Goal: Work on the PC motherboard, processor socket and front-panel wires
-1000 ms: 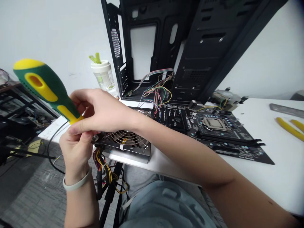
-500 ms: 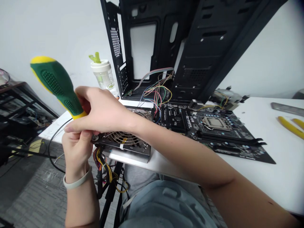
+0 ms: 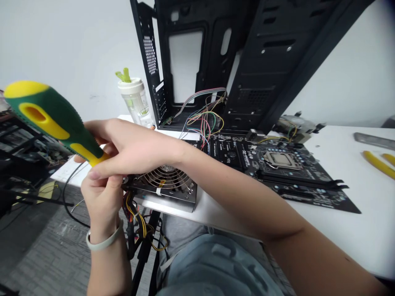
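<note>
My right hand (image 3: 132, 144) reaches across to the left, fingers wrapped round the lower neck of a green and yellow screwdriver (image 3: 58, 115). The handle leans up and to the left; the shaft and tip are hidden behind my hands. Below it, my left hand (image 3: 103, 197), with a pale band at the wrist, has its fingers closed at the left end of the power supply (image 3: 175, 193). What those fingers grip is hidden. The power supply lies fan grille up at the table's front edge, partly covered by my right hand, with bundled cables (image 3: 135, 213) hanging from it.
A black computer case (image 3: 212, 24) stands behind, thin coloured wires (image 3: 206, 119) trailing out. Right of the power supply lies a motherboard (image 3: 277, 176). A clear cup (image 3: 135, 100) stands at the back left. Yellow-handled pliers (image 3: 379, 164) lie at the far right.
The screwdriver handle has tipped further left and turned, now showing a yellow inset. My right hand has shifted and rolled with it. My left wrist has moved slightly right.
</note>
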A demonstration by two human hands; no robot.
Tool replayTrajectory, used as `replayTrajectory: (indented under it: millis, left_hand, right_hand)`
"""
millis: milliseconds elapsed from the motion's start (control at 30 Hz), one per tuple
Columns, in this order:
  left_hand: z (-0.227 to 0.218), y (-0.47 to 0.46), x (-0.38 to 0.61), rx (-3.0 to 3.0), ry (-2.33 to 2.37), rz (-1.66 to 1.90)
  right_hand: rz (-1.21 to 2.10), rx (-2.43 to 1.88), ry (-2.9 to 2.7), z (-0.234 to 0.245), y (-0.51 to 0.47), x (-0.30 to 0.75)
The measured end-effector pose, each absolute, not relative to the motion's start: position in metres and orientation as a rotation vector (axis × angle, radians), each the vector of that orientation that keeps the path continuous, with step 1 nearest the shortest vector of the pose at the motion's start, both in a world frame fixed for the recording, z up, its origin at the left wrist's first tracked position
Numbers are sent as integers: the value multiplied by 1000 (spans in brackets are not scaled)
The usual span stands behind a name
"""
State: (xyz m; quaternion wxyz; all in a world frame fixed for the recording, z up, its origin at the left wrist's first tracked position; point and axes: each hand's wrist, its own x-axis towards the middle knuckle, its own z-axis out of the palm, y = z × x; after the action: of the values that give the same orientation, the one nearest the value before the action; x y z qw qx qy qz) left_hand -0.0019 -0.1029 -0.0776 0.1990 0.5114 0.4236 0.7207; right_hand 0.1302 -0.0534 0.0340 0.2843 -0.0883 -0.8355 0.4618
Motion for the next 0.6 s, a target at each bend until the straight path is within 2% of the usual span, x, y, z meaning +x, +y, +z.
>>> replayTrajectory:
  millis: [133,300,600]
  left_hand:
    - [-78,-102,-3,1538,1109,2031]
    - [-79,-98,-6,1638,1065,2011]
    - [-85,-93,-14,1682,1066,2030]
  right_hand:
    - [1325,-94,-2185,32,-50,130]
    - [1076,-196,-2248,30,-50,132]
    - [819,-448,-2257,37,-63,133]
